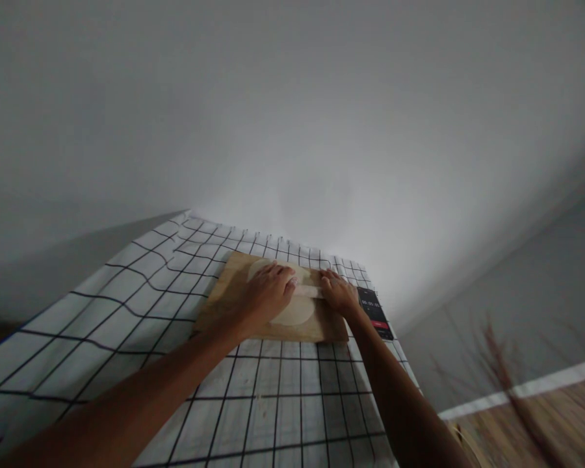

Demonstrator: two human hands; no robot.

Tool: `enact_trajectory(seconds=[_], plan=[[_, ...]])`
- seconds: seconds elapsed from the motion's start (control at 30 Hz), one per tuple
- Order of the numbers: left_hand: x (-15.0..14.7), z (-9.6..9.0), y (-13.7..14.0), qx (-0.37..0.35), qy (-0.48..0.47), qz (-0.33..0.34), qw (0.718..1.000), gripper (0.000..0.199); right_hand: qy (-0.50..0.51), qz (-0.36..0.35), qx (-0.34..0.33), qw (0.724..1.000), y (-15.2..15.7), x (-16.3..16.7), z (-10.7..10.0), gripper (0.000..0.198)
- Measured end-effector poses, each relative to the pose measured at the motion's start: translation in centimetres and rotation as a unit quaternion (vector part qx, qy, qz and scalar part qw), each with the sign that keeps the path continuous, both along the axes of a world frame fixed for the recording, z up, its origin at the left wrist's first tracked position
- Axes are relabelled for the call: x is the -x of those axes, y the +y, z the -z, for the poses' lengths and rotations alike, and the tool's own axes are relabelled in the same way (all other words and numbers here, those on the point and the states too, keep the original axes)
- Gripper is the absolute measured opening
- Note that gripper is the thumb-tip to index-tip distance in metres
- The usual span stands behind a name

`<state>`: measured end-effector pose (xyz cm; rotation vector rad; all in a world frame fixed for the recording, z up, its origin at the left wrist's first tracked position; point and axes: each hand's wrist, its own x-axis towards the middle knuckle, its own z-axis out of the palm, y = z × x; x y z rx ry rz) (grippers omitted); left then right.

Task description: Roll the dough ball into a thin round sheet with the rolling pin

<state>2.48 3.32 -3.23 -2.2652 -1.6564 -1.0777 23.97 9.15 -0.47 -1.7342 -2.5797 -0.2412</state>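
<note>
A pale rolling pin [309, 290] lies across a flat, rounded sheet of dough [292, 313]. Beneath the dough is a wooden board [224, 292]. My left hand [272, 286] is closed over the pin's left part, its fingers curled and its forearm coming from the lower left. On the right end of the pin rests my right hand [338, 292], also curled round it. Both hands hide the pin's ends and some of the dough.
A white tablecloth with a black grid [253, 383] covers the table, with small crumbs near the front. A phone showing a timer [374, 312] lies right of the board. A pale wall [292, 130] stands behind; blurred reddish twigs [502, 364] rise at the right.
</note>
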Motion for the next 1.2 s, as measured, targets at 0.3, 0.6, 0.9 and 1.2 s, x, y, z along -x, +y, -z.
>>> enact_trajectory(seconds=[0.3,0.6,0.9,1.2], plan=[[0.1,0.0,0.1,0.012,-0.018,-0.003,1.0,0.023,-0.036,-0.056,0.037,0.997,2.9,1.2,-0.7,0.034],[0.4,-0.3,0.0,0.02,0.014,0.011,1.0,0.026,-0.029,-0.039,0.055,0.997,4.9,2.6,-1.5,0.033],[0.5,-0.8,-0.9,0.048,0.013,0.03,0.998,0.024,-0.02,-0.012,0.061,0.998,2.9,2.2,-1.6,0.034],[0.6,-0.8,-1.2,0.064,0.001,0.039,0.997,0.027,-0.004,0.0,0.051,0.999,1.2,1.3,-1.3,0.037]])
